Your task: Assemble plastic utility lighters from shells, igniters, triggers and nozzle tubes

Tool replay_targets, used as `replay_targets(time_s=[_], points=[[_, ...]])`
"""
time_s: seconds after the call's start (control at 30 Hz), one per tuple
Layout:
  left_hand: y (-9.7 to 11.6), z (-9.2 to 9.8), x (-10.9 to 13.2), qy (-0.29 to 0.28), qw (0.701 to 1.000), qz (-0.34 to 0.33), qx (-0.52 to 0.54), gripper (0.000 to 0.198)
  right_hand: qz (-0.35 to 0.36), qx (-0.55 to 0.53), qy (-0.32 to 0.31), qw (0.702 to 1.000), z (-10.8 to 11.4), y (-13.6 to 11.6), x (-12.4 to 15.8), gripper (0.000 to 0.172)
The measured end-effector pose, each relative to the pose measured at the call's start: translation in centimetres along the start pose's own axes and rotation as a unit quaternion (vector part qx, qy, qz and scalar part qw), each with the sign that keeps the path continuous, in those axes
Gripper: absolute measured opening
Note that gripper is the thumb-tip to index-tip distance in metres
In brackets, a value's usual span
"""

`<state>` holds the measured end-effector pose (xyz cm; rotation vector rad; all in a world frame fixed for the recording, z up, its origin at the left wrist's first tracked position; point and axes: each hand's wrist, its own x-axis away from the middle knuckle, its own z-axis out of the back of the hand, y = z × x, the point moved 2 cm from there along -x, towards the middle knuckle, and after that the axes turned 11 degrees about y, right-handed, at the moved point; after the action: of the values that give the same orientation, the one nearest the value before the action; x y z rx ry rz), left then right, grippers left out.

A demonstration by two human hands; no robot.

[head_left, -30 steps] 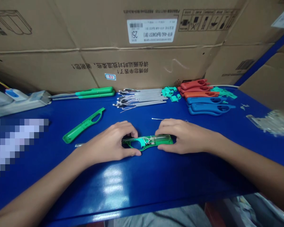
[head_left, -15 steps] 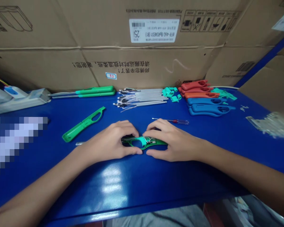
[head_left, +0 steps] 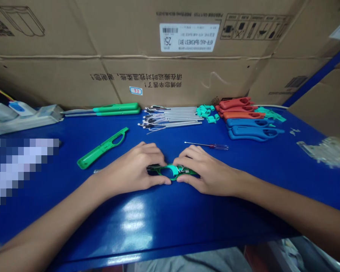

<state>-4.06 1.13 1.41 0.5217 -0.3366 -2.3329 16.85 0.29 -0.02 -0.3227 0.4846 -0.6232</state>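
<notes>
A green lighter half-shell (head_left: 164, 177) lies across the blue table in front of me, its inside facing up. A turquoise trigger (head_left: 175, 172) sits at its finger loop, with thin white wires and a dark part beside it. My left hand (head_left: 140, 168) is closed around the shell's left part, thumb along the near edge. Gripping the right end, my right hand (head_left: 200, 170) has its fingertips by the wires. The end of a metal tube (head_left: 96, 172) pokes out past my left wrist. Beyond that wrist rests another green half-shell (head_left: 103, 148), hollow side up.
A screwdriver (head_left: 219, 147) lies behind my right hand. Along the back are green-handled lighters (head_left: 117, 108), wired metal tubes (head_left: 175, 118), turquoise triggers (head_left: 212, 118), red shells (head_left: 235, 104) and blue shells (head_left: 251, 130). Clear plastic parts (head_left: 331, 151) are far right, a power strip (head_left: 42, 119) left.
My right thumb and fingers have drawn in closer on the half-shell near the wires. My left hand keeps its grip. The whole view has shifted slightly.
</notes>
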Motion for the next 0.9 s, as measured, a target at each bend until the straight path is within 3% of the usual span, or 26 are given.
replay_targets(time_s=[0.33,0.63,0.9], points=[[-0.1,0.4,-0.2,-0.004,0.999,-0.003,0.032,0.02,-0.018,-0.004,-0.018,1.0,0.1,0.0,-0.1,0.023],[-0.2,1.2,0.2,-0.021,0.999,-0.035,-0.012,0.023,-0.019,-0.033,0.002,0.999,-0.1,0.3,0.2,0.024],[-0.4,1.4,0.2,0.013,1.0,-0.016,0.018,0.021,-0.012,-0.037,0.017,0.999,-0.1,0.4,0.3,0.022]])
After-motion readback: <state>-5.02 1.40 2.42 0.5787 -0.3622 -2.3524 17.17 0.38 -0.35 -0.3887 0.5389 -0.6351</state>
